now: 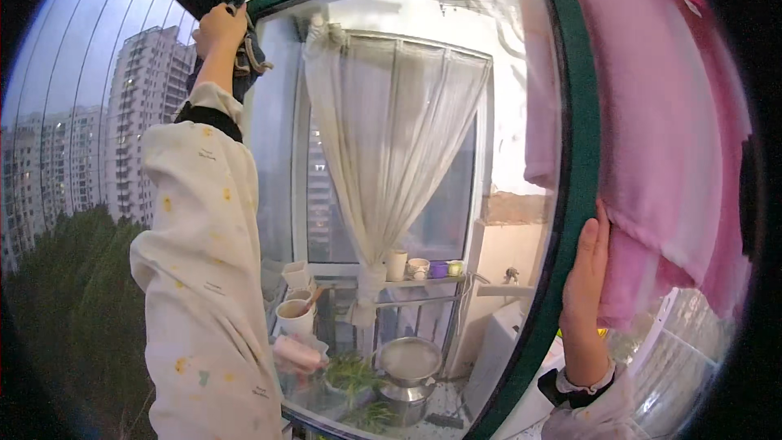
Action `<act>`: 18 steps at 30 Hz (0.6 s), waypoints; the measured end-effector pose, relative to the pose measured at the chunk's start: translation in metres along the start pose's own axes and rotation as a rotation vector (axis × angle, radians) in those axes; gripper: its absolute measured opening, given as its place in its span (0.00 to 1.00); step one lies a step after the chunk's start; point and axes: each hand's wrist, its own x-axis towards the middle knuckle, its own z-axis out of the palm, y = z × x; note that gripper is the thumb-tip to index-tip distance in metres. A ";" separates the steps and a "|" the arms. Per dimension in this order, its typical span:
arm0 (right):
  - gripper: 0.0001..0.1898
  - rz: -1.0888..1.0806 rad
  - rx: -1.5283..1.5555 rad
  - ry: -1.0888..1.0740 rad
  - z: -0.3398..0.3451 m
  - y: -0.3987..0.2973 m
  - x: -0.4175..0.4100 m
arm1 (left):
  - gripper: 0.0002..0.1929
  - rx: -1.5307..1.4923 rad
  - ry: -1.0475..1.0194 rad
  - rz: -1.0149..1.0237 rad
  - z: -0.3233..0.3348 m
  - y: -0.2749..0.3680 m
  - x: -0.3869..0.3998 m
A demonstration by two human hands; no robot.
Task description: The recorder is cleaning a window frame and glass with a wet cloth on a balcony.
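Note:
An open window sash with a green frame (577,104) and a glass pane (391,134) stands before me. At its upper left corner, my left hand (221,27) is raised and closed around a dark cloth (247,67) with a light cord, which hangs beside the frame. Lower on the right, my right hand (586,275) rests against the outer side edge of the green frame, fingers pointing up. Whether its fingers curl round behind the frame is hidden.
Pink fabric (660,134) hangs just right of the sash. Behind the glass are a tied white curtain (391,122), small pots (418,267), green plants (351,374) and metal pots (409,359). Thin vertical wires (85,61) cross the outside opening at left.

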 end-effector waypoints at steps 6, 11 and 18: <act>0.28 -0.032 -0.025 -0.003 0.000 -0.006 0.000 | 0.19 0.044 0.171 0.389 -0.016 0.093 -0.032; 0.28 -0.017 -0.006 0.006 -0.005 -0.005 -0.001 | 0.23 -0.072 0.144 0.668 -0.034 0.189 -0.058; 0.27 0.040 0.006 -0.025 0.001 -0.018 -0.001 | 0.14 -0.354 0.102 0.775 -0.093 0.297 -0.154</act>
